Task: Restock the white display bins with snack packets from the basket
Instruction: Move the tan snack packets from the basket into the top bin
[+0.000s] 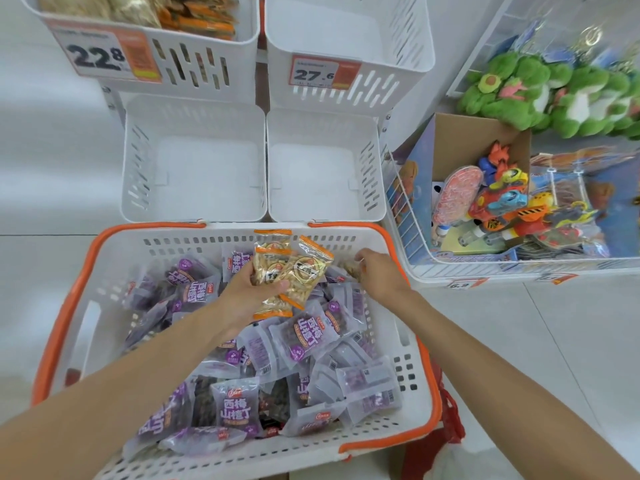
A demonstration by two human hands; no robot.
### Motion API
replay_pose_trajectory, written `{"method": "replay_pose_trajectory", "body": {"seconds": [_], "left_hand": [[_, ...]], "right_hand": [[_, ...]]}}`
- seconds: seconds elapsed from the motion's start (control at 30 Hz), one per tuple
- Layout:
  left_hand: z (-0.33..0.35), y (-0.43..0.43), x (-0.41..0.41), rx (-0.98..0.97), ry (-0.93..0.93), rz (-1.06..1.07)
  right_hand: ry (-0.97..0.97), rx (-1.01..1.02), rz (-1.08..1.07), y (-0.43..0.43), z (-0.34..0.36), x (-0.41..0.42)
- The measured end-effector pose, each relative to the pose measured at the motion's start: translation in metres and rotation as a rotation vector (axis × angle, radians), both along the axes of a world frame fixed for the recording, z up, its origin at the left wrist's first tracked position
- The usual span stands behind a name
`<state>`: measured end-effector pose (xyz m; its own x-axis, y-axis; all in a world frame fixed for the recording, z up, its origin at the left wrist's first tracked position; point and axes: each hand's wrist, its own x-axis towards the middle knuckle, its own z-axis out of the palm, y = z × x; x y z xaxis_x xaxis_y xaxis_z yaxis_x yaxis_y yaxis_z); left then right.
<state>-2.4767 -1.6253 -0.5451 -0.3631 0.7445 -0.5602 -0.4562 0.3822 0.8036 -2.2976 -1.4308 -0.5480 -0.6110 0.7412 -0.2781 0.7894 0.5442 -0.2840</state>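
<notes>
basket (207, 241), left hand (250, 293) gripping orange packets (298, 271), right hand (381, 276) pinching brown packet (351, 268)

The filled bin (194, 45) at eleven o'clock is cut by the top edge; small print on its price tag (100, 57) is unreadable. The right hand (381, 275) hides most of the packet (349, 266) it pinches; the left hand (252, 292) covers part of its yellow packets (298, 268).

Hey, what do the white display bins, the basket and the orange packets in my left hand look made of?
The white display bins: rigid moulded plastic, matte, with slotted walls. The basket: same-looking white perforated plastic, its orange rim probably plastic. The orange packets in the left hand: thin glossy clear film with orange printed ends; contents show through.
</notes>
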Motion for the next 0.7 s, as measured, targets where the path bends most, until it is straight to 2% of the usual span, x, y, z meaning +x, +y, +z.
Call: {"method": "replay_pose_trajectory", "body": {"seconds": [0.13,0.2,0.23,0.33,0.43,0.5,0.57,0.63,0.7], "left_hand": [[0.009,0.001,-0.002,0.019,-0.006,0.099],[0.016,0.003,-0.002,0.027,-0.037,0.144],[0.021,0.004,-0.001,0.040,-0.063,0.154],[0.036,0.008,0.005,0.101,-0.124,0.143],[0.053,0.011,0.012,0.226,-0.197,0.085],[0.063,0.009,0.013,0.293,-0.261,0.089],[0.070,0.005,0.011,0.307,-0.328,0.127],[0.077,0.001,0.009,0.311,-0.357,0.129],[0.084,-0.004,0.006,0.340,-0.369,0.110]], "right_hand": [[0.562,-0.109,-0.316,-0.005,0.040,-0.014],[0.826,-0.186,-0.310,-0.021,0.075,-0.024],[0.888,-0.224,-0.258,-0.034,0.090,-0.030],[0.840,-0.250,-0.060,-0.078,0.110,-0.041],[0.818,-0.306,0.042,-0.106,0.112,-0.045],[0.856,-0.338,0.014,-0.112,0.112,-0.046],[0.910,-0.283,-0.069,-0.112,0.110,-0.047],[0.853,-0.252,-0.162,-0.108,0.108,-0.049],[0.736,-0.324,-0.248,-0.100,0.108,-0.053]]}}
